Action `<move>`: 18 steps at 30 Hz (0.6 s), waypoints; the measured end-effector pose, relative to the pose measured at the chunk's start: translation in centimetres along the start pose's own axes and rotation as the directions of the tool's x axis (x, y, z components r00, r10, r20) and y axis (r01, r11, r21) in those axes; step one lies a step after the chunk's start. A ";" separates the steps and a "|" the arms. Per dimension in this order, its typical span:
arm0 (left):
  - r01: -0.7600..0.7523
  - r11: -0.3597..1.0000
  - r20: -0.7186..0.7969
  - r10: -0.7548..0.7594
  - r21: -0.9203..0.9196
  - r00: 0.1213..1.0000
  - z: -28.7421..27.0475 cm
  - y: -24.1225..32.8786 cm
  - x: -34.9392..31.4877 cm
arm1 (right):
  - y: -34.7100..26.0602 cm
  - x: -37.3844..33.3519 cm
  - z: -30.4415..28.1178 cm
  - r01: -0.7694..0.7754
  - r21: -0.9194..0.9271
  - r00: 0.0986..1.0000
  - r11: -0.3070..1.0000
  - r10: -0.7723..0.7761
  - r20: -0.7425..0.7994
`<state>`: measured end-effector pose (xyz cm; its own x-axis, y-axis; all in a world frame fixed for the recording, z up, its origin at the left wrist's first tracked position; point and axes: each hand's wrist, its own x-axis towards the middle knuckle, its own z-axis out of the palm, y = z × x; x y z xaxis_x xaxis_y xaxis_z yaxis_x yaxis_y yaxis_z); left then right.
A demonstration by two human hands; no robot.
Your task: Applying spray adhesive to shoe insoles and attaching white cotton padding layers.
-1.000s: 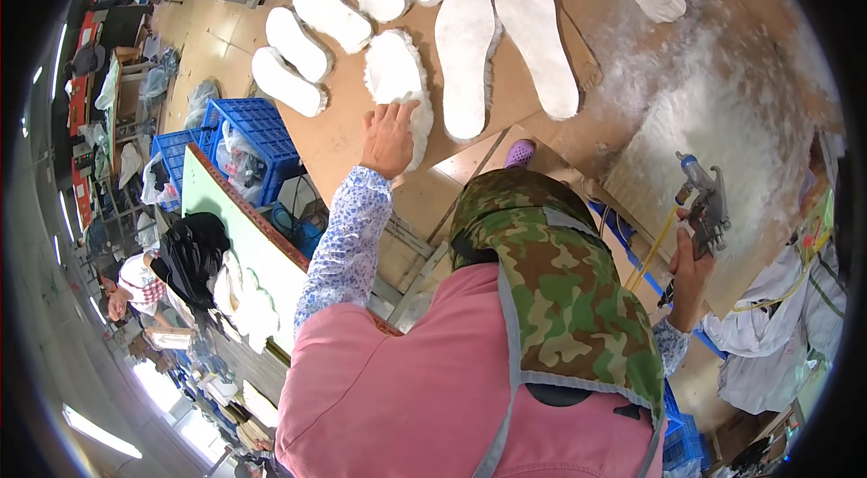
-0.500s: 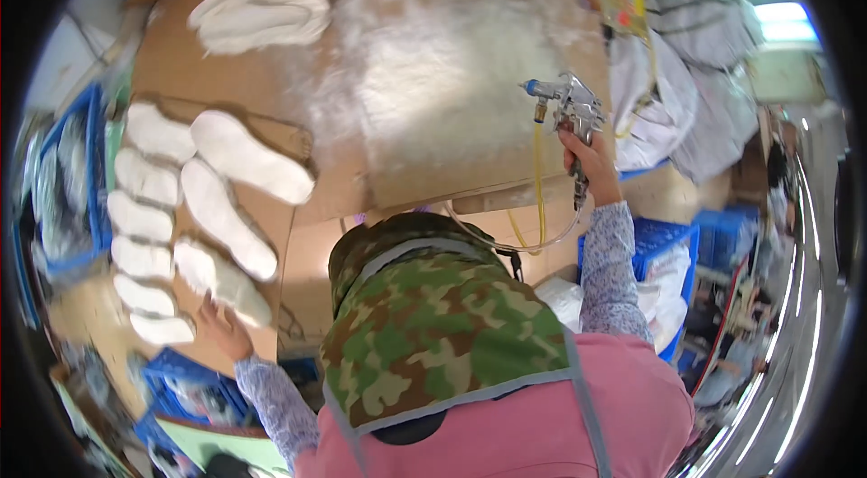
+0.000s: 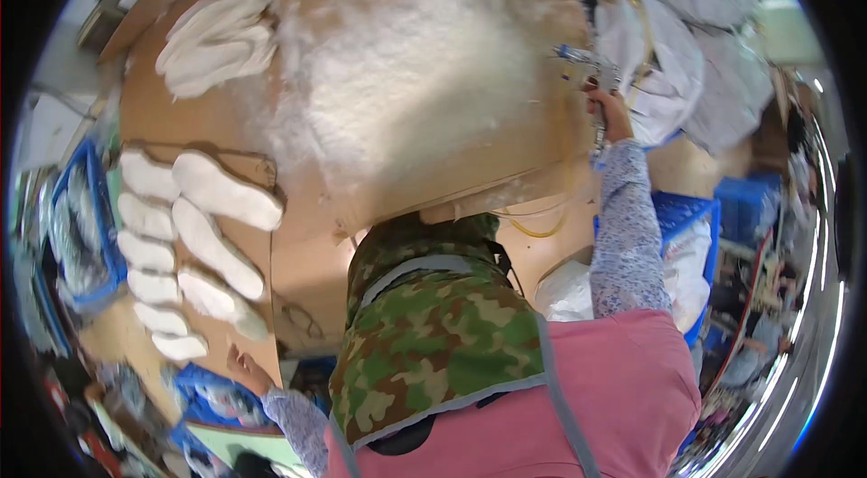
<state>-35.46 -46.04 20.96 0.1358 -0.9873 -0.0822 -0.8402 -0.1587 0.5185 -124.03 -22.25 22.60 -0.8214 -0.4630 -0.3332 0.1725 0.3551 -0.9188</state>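
My right hand (image 3: 610, 112) is wrapped round the handle of a metal spray gun (image 3: 603, 70) at the right edge of the worktable, nozzle to the left. The gun is smeared by motion. Low on the left, my left hand (image 3: 249, 371) holds nothing, its fingers apart, just below the nearest white insole (image 3: 221, 302). Several white fleecy insoles lie on the brown board beside it: long ones, such as the upper insole (image 3: 226, 189), and a column of overlapped ones, such as the lowest insole (image 3: 179, 347).
A stack of white insoles (image 3: 217, 43) lies at the far left of the worktable (image 3: 506, 167), whose middle is coated with white fuzz. A yellow hose (image 3: 540, 231) hangs at the front edge. Blue crates (image 3: 104, 284) stand at both sides. White sacks (image 3: 664, 72) are at the right.
My right hand has carried the spray gun up and to the right. My left hand has drawn down and right, off the nearest insole. The whole view has shifted.
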 end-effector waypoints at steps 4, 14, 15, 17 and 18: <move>0.060 0.982 0.014 -0.059 -0.179 0.998 -0.3 0.2 -2.1 | 4.7 5.4 -3.3 0.147 -0.506 0.978 0.850 -0.048 0.204; 0.099 0.958 0.008 -0.100 -0.269 0.995 2.0 -0.8 2.1 | -4.4 -3.5 11.1 0.263 -0.949 0.779 0.172 -0.618 0.104; 0.106 0.953 0.003 -0.110 -0.284 0.994 2.1 -0.4 2.5 | -6.3 -6.5 16.0 0.466 -0.834 0.780 0.295 -0.583 0.228; 0.106 0.913 -0.009 -0.119 -0.393 0.993 2.2 0.5 3.2 | -9.1 -13.5 27.1 0.680 -0.538 0.731 0.498 -0.514 0.448; 0.143 0.900 0.000 -0.157 -0.411 0.988 2.2 0.8 3.9 | -9.0 -17.6 33.4 0.719 -0.337 0.678 0.608 -0.504 0.536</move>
<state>-36.74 -49.97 19.21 0.2655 -0.9503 -0.1625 -0.5215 -0.2833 0.8049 -92.95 -44.39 29.70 -0.3524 -0.9277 0.1235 -0.6688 0.1573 -0.7266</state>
